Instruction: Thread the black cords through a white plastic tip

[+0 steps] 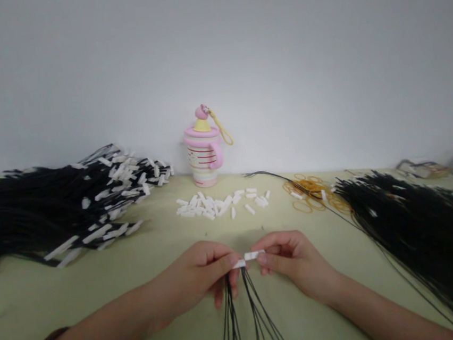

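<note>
Your right hand [287,257] fingers pinch a white clip [254,255] at lower centre; your left hand [204,271] fingers grip a white end with the black cords [248,317] hanging down. You seem mid-joining: next, press them squarely together. Loose clips [217,203] lie beyond on the table [165,240].

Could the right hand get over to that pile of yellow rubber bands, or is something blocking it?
Probably yes. The right hand pinches a white clip, but only bare table lies between it and the rubber bands.
</note>
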Demonstrator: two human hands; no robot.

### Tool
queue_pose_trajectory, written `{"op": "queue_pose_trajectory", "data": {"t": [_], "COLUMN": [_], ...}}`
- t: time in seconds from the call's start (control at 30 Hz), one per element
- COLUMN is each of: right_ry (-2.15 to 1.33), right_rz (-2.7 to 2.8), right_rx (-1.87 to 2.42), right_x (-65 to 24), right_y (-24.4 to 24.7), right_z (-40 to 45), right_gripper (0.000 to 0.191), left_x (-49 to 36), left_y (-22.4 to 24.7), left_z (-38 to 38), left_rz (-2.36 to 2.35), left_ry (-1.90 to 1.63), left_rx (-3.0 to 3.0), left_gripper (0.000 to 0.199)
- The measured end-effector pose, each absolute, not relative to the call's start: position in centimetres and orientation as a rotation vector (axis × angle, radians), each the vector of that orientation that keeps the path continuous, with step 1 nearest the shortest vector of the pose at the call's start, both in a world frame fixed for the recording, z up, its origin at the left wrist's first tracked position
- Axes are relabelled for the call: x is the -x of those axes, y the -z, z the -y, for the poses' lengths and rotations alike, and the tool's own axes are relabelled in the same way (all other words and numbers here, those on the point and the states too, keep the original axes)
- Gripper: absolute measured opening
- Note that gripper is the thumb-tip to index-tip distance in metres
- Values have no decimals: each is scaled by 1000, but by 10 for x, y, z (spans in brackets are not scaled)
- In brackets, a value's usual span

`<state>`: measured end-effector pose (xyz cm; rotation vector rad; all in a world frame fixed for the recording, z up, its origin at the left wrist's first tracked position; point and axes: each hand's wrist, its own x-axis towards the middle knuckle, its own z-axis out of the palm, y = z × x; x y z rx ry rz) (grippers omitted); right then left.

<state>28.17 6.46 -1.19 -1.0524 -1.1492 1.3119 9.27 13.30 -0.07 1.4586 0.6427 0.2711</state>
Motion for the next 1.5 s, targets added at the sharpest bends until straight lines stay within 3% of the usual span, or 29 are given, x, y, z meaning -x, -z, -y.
{"op": "queue_pose_trajectory", "data": {"t": [0.8, 1.03, 1.27, 1.5], "right_ry": [-1388, -1381, -1309, -1431], "right_rz": [1284, 1241, 1584, 1468], "right_rx": [993, 1016, 1090, 1055], "right_x": [-280, -278, -267, -263], "right_y": [16, 15, 7, 4], "right_z": [-60, -60, -51, -50], "right_gripper": [14, 29, 23, 20], "left_x": [-91, -93, -95, -95], "left_y": [2, -2, -6, -5], "left_z": [-133, -129, -126, -127], "left_rz": [-662, -715, -746, -725], "left_ry": [-227, -335, -406, -403], "left_rx": [-1562, -1533, -1532, -1519], "left_gripper": [30, 29, 31, 30]}}
